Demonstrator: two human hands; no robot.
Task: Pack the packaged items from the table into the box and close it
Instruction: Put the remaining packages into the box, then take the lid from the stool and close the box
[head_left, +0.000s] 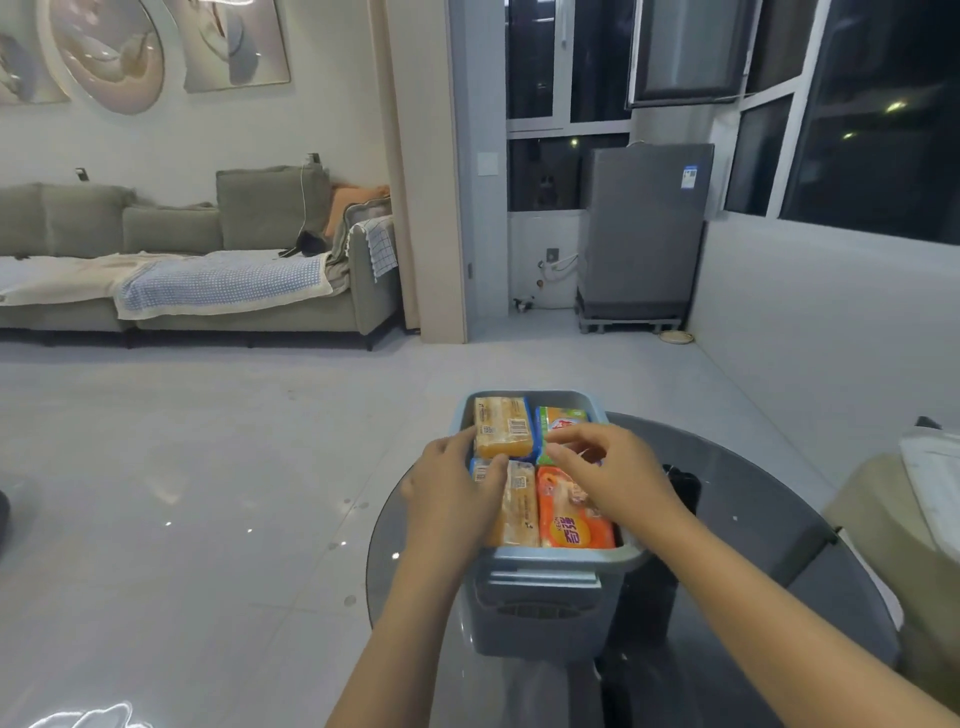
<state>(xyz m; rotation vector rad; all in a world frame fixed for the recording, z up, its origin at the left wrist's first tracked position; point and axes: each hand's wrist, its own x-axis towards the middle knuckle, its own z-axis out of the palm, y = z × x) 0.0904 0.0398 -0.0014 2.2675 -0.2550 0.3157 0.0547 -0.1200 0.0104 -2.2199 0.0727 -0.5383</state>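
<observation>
A grey-blue plastic box (545, 618) stands on a round dark glass table (779, 545), open at the top. Inside lie several packets: a yellow bar in a blue-edged wrapper (505, 427) at the far left, a second yellow one (519, 506) in front of it, a green packet (558, 418) at the far right and an orange packet (571, 519) at the near right. My left hand (449, 488) grips the far yellow packet by its near and left edges. My right hand (608, 470) rests over the green and orange packets, fingers curled and touching them.
A dark object (685, 488) lies on the table just right of the box. A beige seat with papers (930, 493) stands at the right edge. Beyond lie a pale tiled floor, a grey sofa (208, 270) and a covered grey appliance (644, 234) by the windows.
</observation>
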